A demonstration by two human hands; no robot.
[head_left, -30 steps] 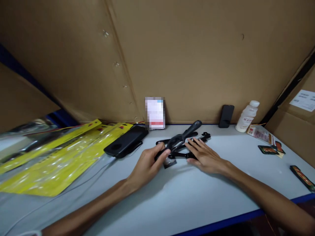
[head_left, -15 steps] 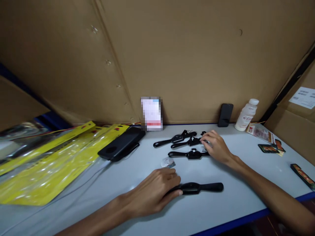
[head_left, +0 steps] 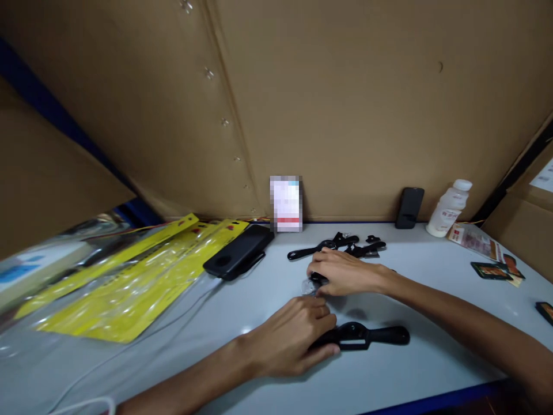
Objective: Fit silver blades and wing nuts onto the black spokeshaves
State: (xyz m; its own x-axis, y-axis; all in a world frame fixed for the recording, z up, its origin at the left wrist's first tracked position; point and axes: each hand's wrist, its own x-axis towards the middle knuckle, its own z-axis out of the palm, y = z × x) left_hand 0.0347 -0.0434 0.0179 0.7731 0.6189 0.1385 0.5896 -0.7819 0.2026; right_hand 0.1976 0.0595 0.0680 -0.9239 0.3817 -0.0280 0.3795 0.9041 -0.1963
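My left hand [head_left: 298,334] is closed around one end of a black spokeshave [head_left: 354,334], whose other handle points right along the table. Just beyond it, my right hand [head_left: 341,271] reaches across with curled fingers, beside a small clear plastic packet [head_left: 308,286]. A dark handle shows under the right fingers; whatever they grip is hidden. Behind that hand lie another black spokeshave [head_left: 302,252] and a partly covered one [head_left: 367,249]. A small black part [head_left: 372,238] rests behind them.
Yellow-backed clear packaging [head_left: 129,288] covers the left of the table, beside a black device [head_left: 237,253] with a cable. A lit screen [head_left: 286,204], a dark phone [head_left: 409,207] and a white bottle [head_left: 449,210] stand along the cardboard wall. Small cards [head_left: 490,271] lie at right.
My right hand has moved left and nearer, from the rear spokeshaves to beside the small packet. My left hand keeps hold of its spokeshave, which is tilted differently. The view has shifted left.
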